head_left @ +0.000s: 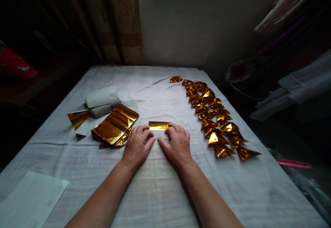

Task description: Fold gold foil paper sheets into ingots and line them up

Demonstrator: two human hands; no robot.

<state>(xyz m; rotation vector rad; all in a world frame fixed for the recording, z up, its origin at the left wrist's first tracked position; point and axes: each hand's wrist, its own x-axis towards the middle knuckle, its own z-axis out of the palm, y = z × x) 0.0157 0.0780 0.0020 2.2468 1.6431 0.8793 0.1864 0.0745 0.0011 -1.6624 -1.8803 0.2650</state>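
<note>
A small folded strip of gold foil paper (158, 125) lies on the white cloth (160, 186) at the middle of the table. My left hand (138, 145) and my right hand (176, 144) rest side by side just in front of it. The curled fingertips of both hands press on the strip's near edge and ends. Left of my left hand lies a stack of flat gold foil sheets (116, 125). To the right runs a long row of several folded gold foil pieces (214, 117), stretching from the far side toward me.
A white folded paper bundle (100, 101) and a fanned gold sheet (78, 118) lie at the left. A white sheet of paper (31, 200) sits at the near left corner. A curtain (119, 21) hangs behind; clothing (297, 79) hangs at the right.
</note>
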